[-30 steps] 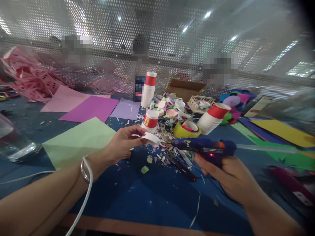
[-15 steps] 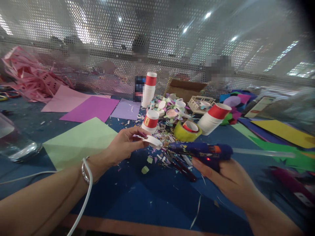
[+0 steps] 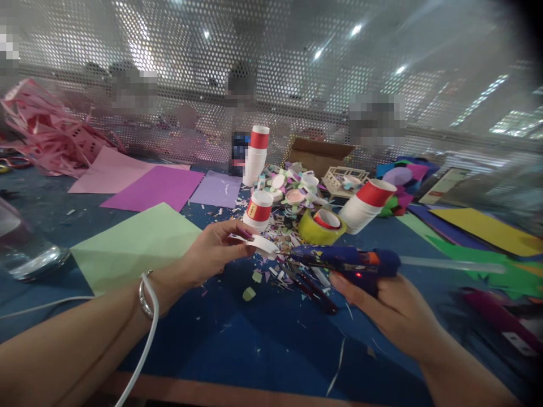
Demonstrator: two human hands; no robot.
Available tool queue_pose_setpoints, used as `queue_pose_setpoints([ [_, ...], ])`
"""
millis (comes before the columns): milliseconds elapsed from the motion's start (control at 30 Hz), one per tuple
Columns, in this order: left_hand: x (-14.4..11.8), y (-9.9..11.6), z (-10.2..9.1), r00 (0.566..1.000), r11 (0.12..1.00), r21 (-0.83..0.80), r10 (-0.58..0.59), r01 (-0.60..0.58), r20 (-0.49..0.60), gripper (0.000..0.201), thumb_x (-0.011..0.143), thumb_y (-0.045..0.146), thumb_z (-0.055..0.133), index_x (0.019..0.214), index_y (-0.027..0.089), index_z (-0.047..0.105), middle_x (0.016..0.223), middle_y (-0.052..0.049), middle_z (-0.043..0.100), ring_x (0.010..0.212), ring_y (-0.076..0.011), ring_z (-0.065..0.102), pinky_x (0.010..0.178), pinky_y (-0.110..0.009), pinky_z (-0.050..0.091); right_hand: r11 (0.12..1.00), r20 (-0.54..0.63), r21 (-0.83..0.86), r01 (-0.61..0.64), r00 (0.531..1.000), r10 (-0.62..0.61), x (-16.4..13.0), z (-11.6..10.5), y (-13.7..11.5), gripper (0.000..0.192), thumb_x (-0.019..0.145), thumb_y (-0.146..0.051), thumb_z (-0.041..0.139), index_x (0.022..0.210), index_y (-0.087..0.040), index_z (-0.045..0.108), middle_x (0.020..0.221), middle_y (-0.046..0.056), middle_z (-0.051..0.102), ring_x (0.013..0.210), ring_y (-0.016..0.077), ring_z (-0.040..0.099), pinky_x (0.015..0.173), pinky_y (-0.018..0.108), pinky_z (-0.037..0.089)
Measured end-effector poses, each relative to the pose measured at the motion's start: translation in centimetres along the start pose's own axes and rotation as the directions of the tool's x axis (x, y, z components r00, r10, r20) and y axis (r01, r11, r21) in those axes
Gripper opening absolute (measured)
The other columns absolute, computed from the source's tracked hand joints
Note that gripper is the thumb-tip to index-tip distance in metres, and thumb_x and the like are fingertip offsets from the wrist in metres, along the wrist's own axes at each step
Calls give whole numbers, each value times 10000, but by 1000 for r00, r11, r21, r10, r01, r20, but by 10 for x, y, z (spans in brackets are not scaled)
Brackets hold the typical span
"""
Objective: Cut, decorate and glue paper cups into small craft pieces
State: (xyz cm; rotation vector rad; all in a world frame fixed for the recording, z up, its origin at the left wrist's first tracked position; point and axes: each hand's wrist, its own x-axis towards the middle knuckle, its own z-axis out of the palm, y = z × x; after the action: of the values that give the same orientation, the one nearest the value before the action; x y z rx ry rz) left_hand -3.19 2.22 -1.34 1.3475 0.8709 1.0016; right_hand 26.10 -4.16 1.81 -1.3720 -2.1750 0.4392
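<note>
- White round piece (image 3: pixel 263 246), at the centre of the frame, pinched between thumb and fingers of the left hand (image 3: pixel 216 249).
- Blue glue gun (image 3: pixel 348 261), right of centre, gripped in the right hand (image 3: pixel 396 311), with a red light (image 3: pixel 358 275) lit and a clear glue stick (image 3: pixel 453 264) jutting from the back.
- Nozzle (image 3: pixel 285 252) aimed left, at the right edge of the piece; contact too small to tell.
- Beyond the left fingertips, a red-and-white stack of paper cups (image 3: pixel 258 210); farther right, a yellow tape roll (image 3: pixel 321 232).
- Below, a blue counter (image 3: pixel 203 350) scattered with paper scraps (image 3: pixel 249 294).
- Left of centre, a pale green sheet (image 3: pixel 136 243).
</note>
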Motion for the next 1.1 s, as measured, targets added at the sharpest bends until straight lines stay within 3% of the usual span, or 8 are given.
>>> queue_pose_setpoints([
  [500, 0, -1, 0, 1000, 999, 51, 10, -10, -5, 210, 728, 241, 784, 905, 194, 681, 901, -18, 709, 835, -153, 643, 769, -306, 507, 1000, -13, -21, -1, 1000, 1, 0, 1, 0, 373, 968, -371, 558, 624, -226, 566, 580, -25, 599, 553, 145, 569, 565, 270, 501],
  [767, -2, 3, 2, 1000, 999, 49, 2, -2, -3, 186, 731, 236, 758, 894, 213, 671, 805, -5, 693, 812, -156, 630, 669, -273, 493, 1000, -29, -21, 21, 999, -22, -2, 1, 0, 362, 971, -382, 557, 650, -226, 616, 601, -19, 619, 573, 152, 579, 611, 280, 533],
  [900, -2, 3, 3, 1000, 999, 41, 7, -7, -14, 185, 712, 226, 767, 868, 209, 669, 842, -9, 705, 814, -156, 637, 708, -291, 504, 999, -32, -45, 21, 999, -22, -1, 1, -1, 302, 968, -383, 561, 732, -234, 674, 636, -15, 639, 596, 164, 594, 644, 298, 543],
  [1100, -2, 4, 2, 1000, 999, 42, -7, 7, -15, 180, 714, 235, 775, 866, 221, 680, 780, 5, 678, 789, -151, 622, 679, -281, 486, 999, -38, -26, 26, 999, -27, 0, 2, 0, 297, 961, -362, 567, 706, -238, 656, 593, -23, 613, 582, 165, 596, 646, 302, 549],
])
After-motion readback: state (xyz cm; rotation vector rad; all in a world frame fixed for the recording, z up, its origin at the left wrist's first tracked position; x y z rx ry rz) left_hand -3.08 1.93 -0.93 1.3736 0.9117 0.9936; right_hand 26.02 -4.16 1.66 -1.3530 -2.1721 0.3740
